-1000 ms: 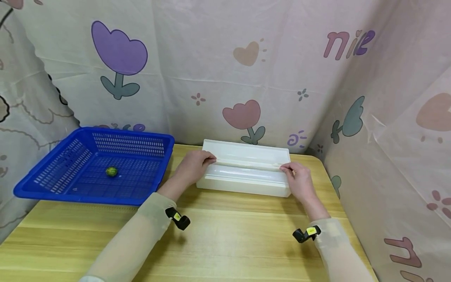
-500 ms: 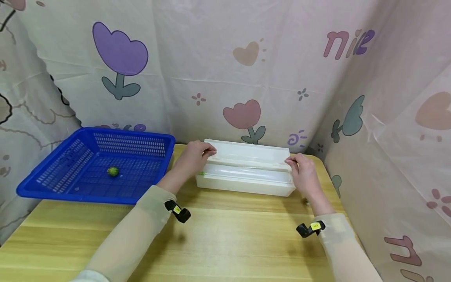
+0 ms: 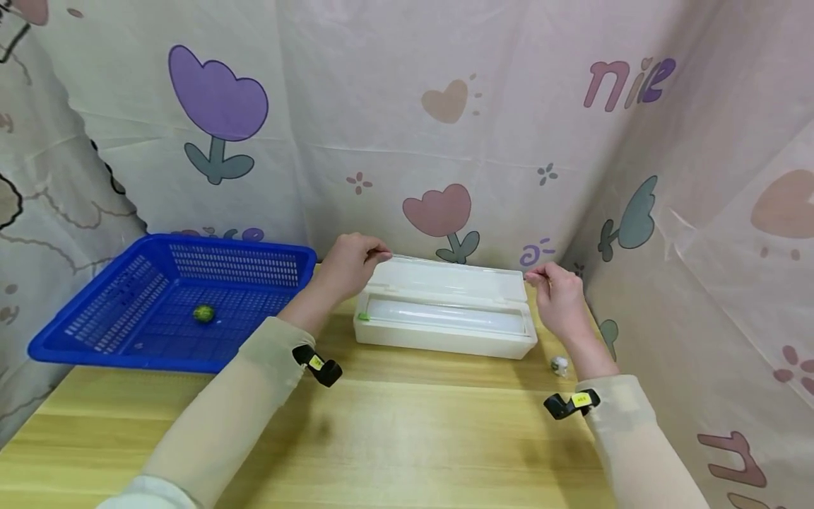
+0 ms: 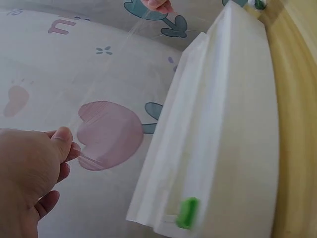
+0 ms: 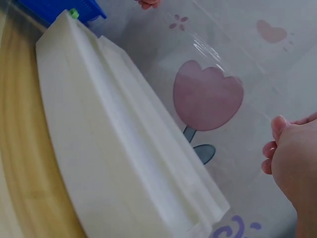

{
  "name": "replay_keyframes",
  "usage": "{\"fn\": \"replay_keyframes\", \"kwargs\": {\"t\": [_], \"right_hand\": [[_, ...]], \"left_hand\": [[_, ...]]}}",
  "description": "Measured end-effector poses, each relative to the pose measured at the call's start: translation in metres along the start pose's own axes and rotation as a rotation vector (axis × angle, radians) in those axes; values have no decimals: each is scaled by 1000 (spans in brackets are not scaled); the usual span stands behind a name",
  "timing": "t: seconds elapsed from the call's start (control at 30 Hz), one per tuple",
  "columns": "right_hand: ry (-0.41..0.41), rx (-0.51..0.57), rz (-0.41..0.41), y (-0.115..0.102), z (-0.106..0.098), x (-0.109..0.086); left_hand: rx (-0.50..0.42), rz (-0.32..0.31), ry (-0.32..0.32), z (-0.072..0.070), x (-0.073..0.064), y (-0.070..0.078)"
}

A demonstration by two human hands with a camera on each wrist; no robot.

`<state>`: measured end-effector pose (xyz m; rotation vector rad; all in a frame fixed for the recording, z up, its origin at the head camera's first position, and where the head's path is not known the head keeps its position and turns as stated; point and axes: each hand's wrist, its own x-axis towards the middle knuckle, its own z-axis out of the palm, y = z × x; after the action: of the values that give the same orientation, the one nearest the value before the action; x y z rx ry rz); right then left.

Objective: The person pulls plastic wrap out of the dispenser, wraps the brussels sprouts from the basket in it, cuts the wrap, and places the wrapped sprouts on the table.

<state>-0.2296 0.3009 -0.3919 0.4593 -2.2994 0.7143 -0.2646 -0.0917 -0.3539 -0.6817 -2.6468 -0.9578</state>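
Note:
A long white cling film dispenser box (image 3: 445, 344) lies on the table with its lid (image 3: 458, 283) raised at the back. Inside it sits a clear roll (image 3: 445, 316). My left hand (image 3: 350, 265) pinches one corner of a sheet of cling film (image 4: 106, 69) above the box's left end. Above the right end, my right hand (image 3: 559, 297) pinches the other corner. The transparent sheet stretches between both hands, showing as faint glints (image 5: 207, 50) in the right wrist view. A small green slider (image 4: 188, 213) sits at the box's left end.
A blue plastic basket (image 3: 159, 365) stands at the left, holding a small green-yellow round object (image 3: 203, 313). A small white and green item (image 3: 559, 365) lies on the wooden table (image 3: 407, 431) beside the right forearm. A patterned curtain (image 3: 356, 106) hangs close behind.
Both hands have moved up and back from the box, drawing the cling film out, and the right hand has shifted rightward. The small item by the right forearm has come into view.

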Motion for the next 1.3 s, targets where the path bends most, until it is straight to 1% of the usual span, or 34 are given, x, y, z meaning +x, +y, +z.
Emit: {"fn": "replay_keyframes", "kwargs": {"t": [0.1,0.2,0.33,0.43,0.53,0.7,0.83,1.03,1.23,1.3], "right_hand": [[-1,-3,22,-5,-6,7],[21,8,12,-8,-11,14],[56,26,-16,-12,-17,23],[68,28,-18,-14,-22,29],[60,23,2,-17,-27,34],[79,24,-7,-21,-35,45],[93,18,-10,-26,-43,53],[96,15,32,-32,-52,63],[104,-9,41,-40,-62,72],[114,-16,33,-41,-65,75]], "left_hand": [[4,25,18,-7,5,3],[5,42,30,-14,11,6],[-6,34,37,-23,16,12],[-15,28,42,-30,19,17],[-17,40,58,-35,22,21],[-27,57,85,-46,28,30],[-23,87,105,-55,33,36],[5,142,138,-66,41,42],[-1,151,149,-77,45,51],[0,159,152,-81,47,54]]}}
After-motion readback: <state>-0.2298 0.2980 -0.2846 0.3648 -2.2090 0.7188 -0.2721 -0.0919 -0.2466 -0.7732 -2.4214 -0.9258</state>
